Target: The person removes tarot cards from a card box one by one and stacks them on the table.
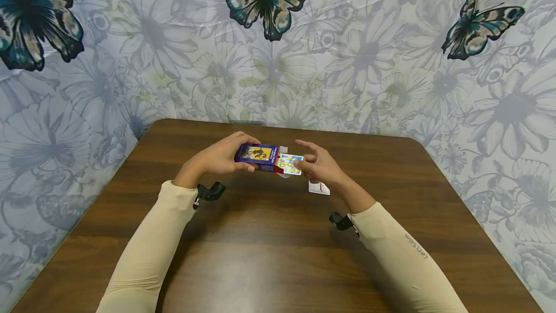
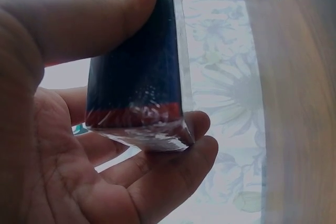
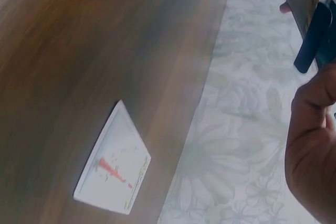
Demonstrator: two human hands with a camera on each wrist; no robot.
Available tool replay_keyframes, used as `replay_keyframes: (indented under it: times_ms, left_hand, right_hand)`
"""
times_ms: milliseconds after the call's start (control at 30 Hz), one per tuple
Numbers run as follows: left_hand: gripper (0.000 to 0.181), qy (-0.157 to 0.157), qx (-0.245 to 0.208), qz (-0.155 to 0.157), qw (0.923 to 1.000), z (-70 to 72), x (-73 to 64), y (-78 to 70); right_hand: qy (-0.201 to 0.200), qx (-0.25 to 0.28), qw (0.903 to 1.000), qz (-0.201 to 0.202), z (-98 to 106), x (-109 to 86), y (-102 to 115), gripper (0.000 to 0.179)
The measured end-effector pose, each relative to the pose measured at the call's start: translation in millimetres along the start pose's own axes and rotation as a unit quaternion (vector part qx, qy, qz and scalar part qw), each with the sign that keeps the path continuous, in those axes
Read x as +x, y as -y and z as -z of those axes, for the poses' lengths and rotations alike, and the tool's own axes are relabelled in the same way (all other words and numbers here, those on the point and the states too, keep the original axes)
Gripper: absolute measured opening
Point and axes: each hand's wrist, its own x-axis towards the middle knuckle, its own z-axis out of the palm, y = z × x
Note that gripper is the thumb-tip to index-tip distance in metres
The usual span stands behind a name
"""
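My left hand (image 1: 217, 157) grips a blue and red card box (image 1: 259, 152) over the table. Its thumb lies along the near side and its fingers are behind, as the left wrist view shows of the box (image 2: 136, 80). From the box's open right end juts a stack of colourful cards (image 1: 288, 162), beside a white end flap. My right hand (image 1: 325, 167) pinches the outer end of that stack, thumb on the printed face and index finger stretched out above. Below the right hand, a white card with a red figure (image 3: 113, 166) lies on the wood.
A brown wooden table (image 1: 260, 250) spreads beneath both hands. Behind it hangs a floral cloth (image 1: 278, 76) with large teal butterflies, close to the table's far edge. Dark camera mounts (image 1: 211, 191) sit at both wrists.
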Motion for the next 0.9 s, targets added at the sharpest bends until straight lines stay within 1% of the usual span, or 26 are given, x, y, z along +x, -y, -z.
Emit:
replay_keyframes:
  times_ms: [167, 367, 533, 600, 733, 900]
  left_hand:
    - [0.066, 0.001, -0.002, -0.009, 1.0000, -0.4, -0.3, -0.2]
    - [0.066, 0.003, -0.004, -0.013, 0.9999, 0.2, -0.8, -2.0]
    - [0.066, 0.003, -0.003, -0.010, 0.9999, 1.1, -1.8, -1.3]
    - [0.066, 0.002, -0.002, -0.005, 1.0000, 1.7, -2.2, -0.7]
    - [0.064, 0.002, -0.001, 0.002, 1.0000, 2.2, -1.7, 0.5]
    - [0.064, 0.000, -0.003, 0.002, 1.0000, 1.4, -1.3, 2.1]
  right_hand:
    - [0.035, -0.010, 0.9993, -0.004, 6, -4.4, -2, 0.072]
    - [0.039, -0.016, 0.9991, 0.009, 9, -9.1, -3, 0.064]
    - [0.029, -0.036, 0.9986, 0.024, 11, -12.7, -3, 0.059]
    - [0.023, -0.039, 0.9988, 0.020, 12, -14.0, -4, 0.057]
    - [0.007, -0.043, 0.9990, -0.002, 11, -16.7, -3, 0.052]
    - [-0.028, -0.039, 0.9987, -0.017, 6, -19.3, -4, 0.048]
